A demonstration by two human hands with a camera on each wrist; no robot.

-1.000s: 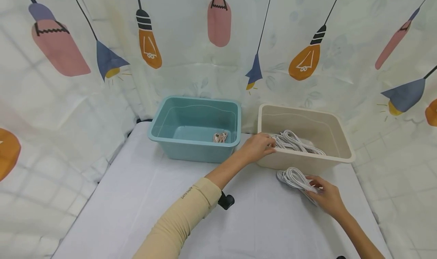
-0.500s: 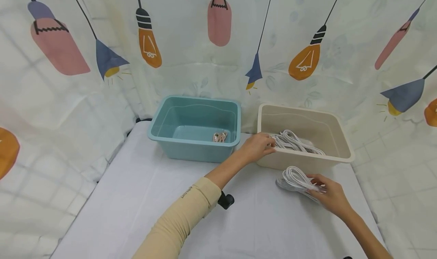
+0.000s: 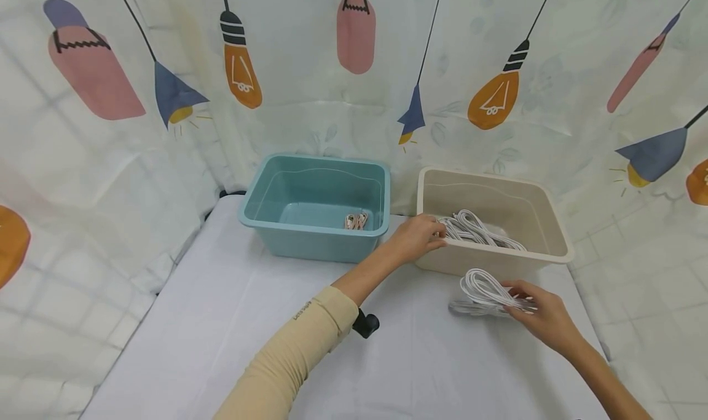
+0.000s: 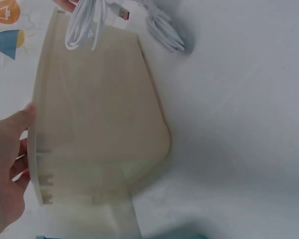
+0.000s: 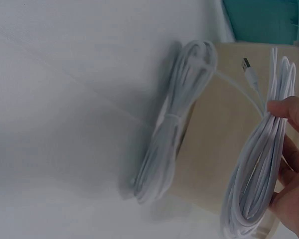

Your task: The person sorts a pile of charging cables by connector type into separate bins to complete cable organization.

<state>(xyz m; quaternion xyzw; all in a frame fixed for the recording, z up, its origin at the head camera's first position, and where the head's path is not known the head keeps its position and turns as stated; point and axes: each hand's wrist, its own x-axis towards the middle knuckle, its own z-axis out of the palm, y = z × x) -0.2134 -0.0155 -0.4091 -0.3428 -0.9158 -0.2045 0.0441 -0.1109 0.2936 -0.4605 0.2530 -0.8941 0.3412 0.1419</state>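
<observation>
My left hand [image 3: 417,238] grips the near left rim of a beige plastic bin [image 3: 498,258], thumb and fingers on either side. Inside that bin lie coiled white cables [image 3: 478,230]. In front of it, my right hand [image 3: 542,315] pinches a coiled white USB cable [image 3: 482,286] between thumb and fingers, above the table. A second white cable bundle [image 5: 177,124] is below the held coil, joined to it by a strand; whether it touches the table I cannot tell. Beside the held coil, a USB plug [image 5: 250,73] sticks out in the right wrist view.
Left of the beige bin stands a teal bin [image 3: 310,243] holding small pinkish cable bundles [image 3: 356,221]. A black object [image 3: 366,324] shows beside the left forearm. A lamp-patterned curtain [image 3: 304,125] hangs right behind both bins, over the white-covered table [image 3: 221,346].
The right hand has moved slightly right, tilting the held coil away from the second bundle, which now shows lower and blurred. The left hand stays on the rim.
</observation>
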